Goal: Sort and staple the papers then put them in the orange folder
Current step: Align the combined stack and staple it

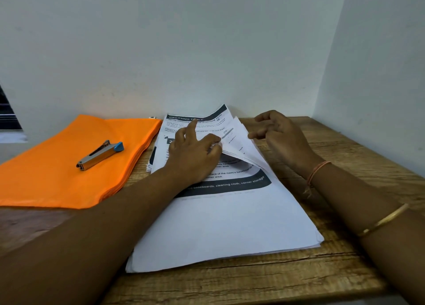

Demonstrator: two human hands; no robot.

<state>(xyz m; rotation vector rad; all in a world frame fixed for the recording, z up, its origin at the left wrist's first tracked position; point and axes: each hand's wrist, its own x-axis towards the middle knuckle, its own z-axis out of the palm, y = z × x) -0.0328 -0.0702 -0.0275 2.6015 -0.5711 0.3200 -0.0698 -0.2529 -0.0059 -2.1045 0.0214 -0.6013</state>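
Papers lie stacked on the table beside the flat orange folder, which carries a stapler on top. Their long axis runs from me toward the wall. My left hand pinches lifted sheets; my right hand hovers loosely curled, empty.

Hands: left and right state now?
Left hand: pinches the lifted sheets.
Right hand: open, loosely curled, holding nothing.

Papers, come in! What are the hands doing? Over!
Left hand pinches lifted sheets of the papers. Right hand at their edge, grip unclear. Stapler lies on orange folder. Nothing blocking.
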